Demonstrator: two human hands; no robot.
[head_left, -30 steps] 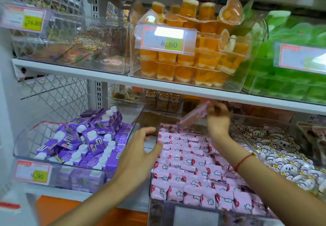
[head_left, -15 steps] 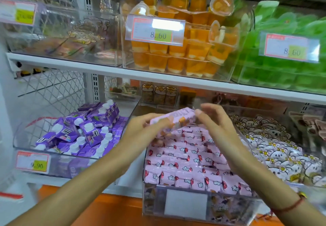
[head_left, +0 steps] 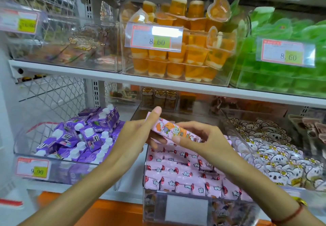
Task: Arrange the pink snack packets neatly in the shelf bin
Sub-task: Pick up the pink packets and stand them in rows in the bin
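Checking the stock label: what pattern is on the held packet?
Pink packet with orange and white cartoon print, head view.

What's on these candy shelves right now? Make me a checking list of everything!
Surface: white shelf, clear bins on it.
Job's things: pink packet held over the pink bin, rows of packets inside.
Clutter: purple cartons, orange jelly cups, green packs, koala sweets.
Hands: left hand and right hand both grip the packet.
Cables: nothing seen.
Surroundings: price tags, wire mesh.

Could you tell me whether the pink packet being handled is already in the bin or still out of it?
Out: both hands hold the pink packet above the bin.
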